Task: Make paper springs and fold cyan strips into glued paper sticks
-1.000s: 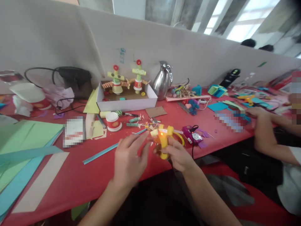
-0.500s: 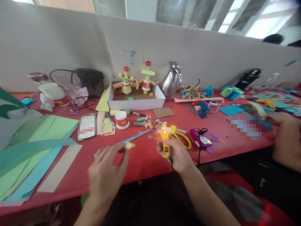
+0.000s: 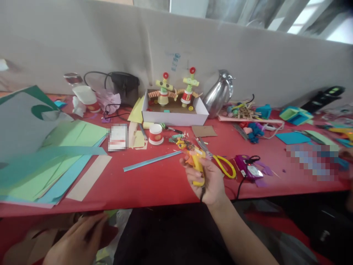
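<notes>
My right hand (image 3: 213,184) is closed round the grip of a yellow glue gun (image 3: 196,162), its nozzle pointing up and left over the red table (image 3: 154,184). Just right of the gun lie yellow-handled scissors (image 3: 224,165). My left hand (image 3: 78,243) is down below the table's front edge at the lower left, fingers stretched out, nothing visible in them. A blue paper strip (image 3: 151,161) lies on the table between the hands.
A white box (image 3: 176,119) with two paper figures (image 3: 176,88) stands at the back, a steel jug (image 3: 219,94) beside it. Coloured paper sheets (image 3: 55,158) cover the left. A purple glue gun (image 3: 248,170), a paper cup (image 3: 156,134), a black bag (image 3: 124,86) and craft scraps lie about.
My left hand left the glue gun's tip with a small yellow piece, then dropped below the table edge. The camera turned left. The right hand kept hold of the gun.
</notes>
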`<state>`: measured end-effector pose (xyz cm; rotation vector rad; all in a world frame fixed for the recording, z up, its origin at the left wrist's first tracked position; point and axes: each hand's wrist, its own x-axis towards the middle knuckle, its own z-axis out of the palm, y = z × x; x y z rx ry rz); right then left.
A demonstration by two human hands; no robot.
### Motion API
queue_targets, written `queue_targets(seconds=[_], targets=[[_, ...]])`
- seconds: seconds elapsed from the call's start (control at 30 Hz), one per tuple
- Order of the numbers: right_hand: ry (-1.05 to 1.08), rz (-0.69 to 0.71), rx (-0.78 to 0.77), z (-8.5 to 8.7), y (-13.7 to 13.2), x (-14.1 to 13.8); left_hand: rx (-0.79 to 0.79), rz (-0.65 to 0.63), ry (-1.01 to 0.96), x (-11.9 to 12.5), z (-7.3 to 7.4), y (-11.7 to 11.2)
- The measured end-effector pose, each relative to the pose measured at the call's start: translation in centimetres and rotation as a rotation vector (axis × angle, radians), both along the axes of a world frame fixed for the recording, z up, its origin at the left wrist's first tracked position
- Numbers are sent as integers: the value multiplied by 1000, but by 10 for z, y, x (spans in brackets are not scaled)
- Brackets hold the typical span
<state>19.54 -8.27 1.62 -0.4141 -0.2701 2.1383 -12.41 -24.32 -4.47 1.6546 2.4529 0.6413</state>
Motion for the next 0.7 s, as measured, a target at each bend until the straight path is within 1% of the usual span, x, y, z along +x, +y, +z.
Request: queue_targets(seconds=[0.07,0.1,0.13,0.2,0.23,0.3,0.37,0.43,0.6,0.7], targets=[[59,38,-18,0,-4,-5,144,-108,-271,40,27,32],[70,51,-23,0,-7,-7,160,-171,-428,60,39,50],[73,61,-28,0,-9,-10,178,-199,-585,79,47,68],[67,74,-33,0,-13,-15,230,-215,-862,113,56,101],[59,78,-35,0,-14,-17,256,-208,-972,126,57,114],[36,79,-40,-1,-16,-21,278,-188,-1120,145,54,134],[14,77,-43,-2,-18,-23,295,-171,-1227,156,50,144],[1,71,-48,-3,-19,-25,299,-154,-1301,160,49,147],[-1,88,-53,-4,-20,-29,308,-169,-1364,157,48,148],[10,120,-45,-4,-20,-31,348,-133,-1376,153,47,148]])
